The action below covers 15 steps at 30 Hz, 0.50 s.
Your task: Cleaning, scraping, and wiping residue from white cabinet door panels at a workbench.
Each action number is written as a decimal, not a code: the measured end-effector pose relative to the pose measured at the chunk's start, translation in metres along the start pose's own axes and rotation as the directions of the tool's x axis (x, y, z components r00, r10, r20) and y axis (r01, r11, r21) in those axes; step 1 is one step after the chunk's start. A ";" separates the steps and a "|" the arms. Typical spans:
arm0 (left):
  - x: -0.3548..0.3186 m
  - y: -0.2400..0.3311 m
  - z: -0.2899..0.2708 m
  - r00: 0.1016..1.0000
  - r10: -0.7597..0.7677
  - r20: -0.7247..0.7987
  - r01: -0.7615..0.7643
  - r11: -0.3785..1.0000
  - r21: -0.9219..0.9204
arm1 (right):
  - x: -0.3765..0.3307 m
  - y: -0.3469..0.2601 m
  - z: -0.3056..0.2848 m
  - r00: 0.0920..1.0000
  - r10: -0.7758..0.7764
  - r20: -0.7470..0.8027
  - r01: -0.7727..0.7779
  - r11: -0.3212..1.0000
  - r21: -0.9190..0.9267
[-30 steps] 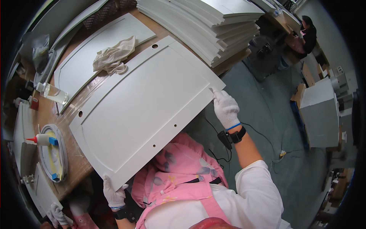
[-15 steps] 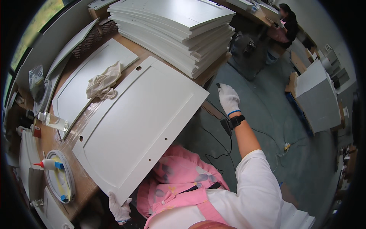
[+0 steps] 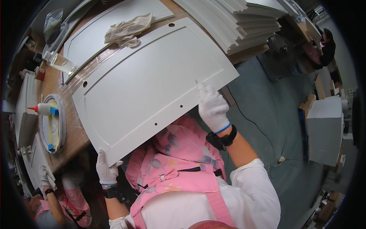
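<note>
Head view shows the left hand (image 3: 106,170), in a white glove, gripping the near corner of a large white cabinet door panel (image 3: 148,86), fingers curled under and over its edge. The right hand (image 3: 212,107), also gloved, presses flat on the panel's near long edge with the fingers spread and the forefinger stretched up onto the face. The panel lies tilted across the edge of a brown wooden workbench (image 3: 72,133), its near side overhanging the person's pink apron (image 3: 179,164).

Behind it a second white panel (image 3: 91,36) lies on the bench with a crumpled cloth (image 3: 127,29) resting on it, just touching the held panel's far edge. To the left sit a round tray (image 3: 52,124) with a glue bottle (image 3: 42,109) across it, and a clear bottle (image 3: 61,63) farther back. A tall stack of white panels (image 3: 236,19) stands at the bench's far right end. Grey floor (image 3: 274,114) spreads to the right, with a white box (image 3: 324,129) and another person (image 3: 326,45) beyond. A co-worker's gloved hand (image 3: 45,179) shows at lower left.
</note>
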State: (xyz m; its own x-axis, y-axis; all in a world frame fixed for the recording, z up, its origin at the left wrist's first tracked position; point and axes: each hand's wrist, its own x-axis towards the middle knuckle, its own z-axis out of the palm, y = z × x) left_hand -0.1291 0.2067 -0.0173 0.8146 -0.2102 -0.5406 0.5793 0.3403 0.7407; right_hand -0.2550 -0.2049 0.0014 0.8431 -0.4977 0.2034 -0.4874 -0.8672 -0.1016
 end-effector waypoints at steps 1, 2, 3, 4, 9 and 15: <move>0.001 0.000 0.004 1.000 -0.014 -0.004 0.014 1.000 -0.001 | -0.015 -0.039 0.001 0.983 -0.174 0.049 0.173 0.984 0.040; 0.001 0.000 0.005 1.000 -0.021 -0.011 0.021 1.000 -0.002 | -0.028 -0.082 -0.008 0.944 -0.326 0.052 0.319 0.940 0.121; -0.003 0.000 0.004 1.000 -0.016 -0.014 0.016 1.000 -0.008 | -0.043 -0.116 0.004 0.892 -0.437 -0.116 0.449 0.828 0.335; -0.006 0.000 0.005 0.999 -0.045 0.008 0.045 0.998 -0.043 | -0.052 -0.149 0.013 0.792 -0.598 0.122 0.481 0.734 0.479; -0.013 -0.004 -0.031 0.988 -0.076 0.133 0.103 0.973 -0.206 | -0.019 -0.094 -0.015 0.981 -0.179 -0.074 0.190 0.824 0.534; -0.020 -0.008 -0.045 0.939 0.022 0.344 0.101 0.936 -0.336 | -0.006 -0.022 0.010 0.995 0.094 0.037 -0.090 0.992 -0.090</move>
State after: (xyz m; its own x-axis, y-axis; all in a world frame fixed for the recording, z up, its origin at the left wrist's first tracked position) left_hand -0.1515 0.2494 -0.0308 0.7872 -0.5051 -0.3538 0.6154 0.6057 0.5045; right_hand -0.2472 -0.1833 -0.0073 0.8013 -0.5773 0.1568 -0.5801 -0.8139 -0.0318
